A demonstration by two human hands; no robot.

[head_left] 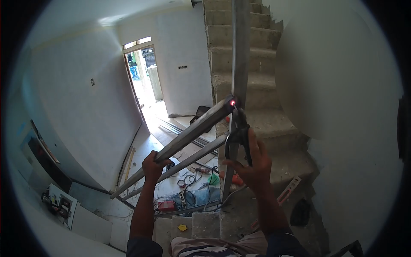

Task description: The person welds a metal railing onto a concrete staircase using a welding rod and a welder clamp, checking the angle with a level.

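Note:
A square steel tube [195, 128] slants up from the lower left to an upright steel post [240, 55]. My left hand [153, 166] is wrapped round this slanted tube at its lower part. A small spot glows red where the tube's upper end meets the post. Just below that spot, my right hand [257, 160] grips a dark welding electrode holder [240, 135], its tip close to the joint. A second steel tube [195, 159] runs roughly parallel beneath the first.
Concrete stairs [252, 64] climb behind the post. A spirit level [288, 190] and a black bag [300, 213] lie on the steps at right. Below are a red box [166, 206], cables and several metal lengths. A yellow piece [183, 228] rests on a near step. A doorway [145, 77] stands open.

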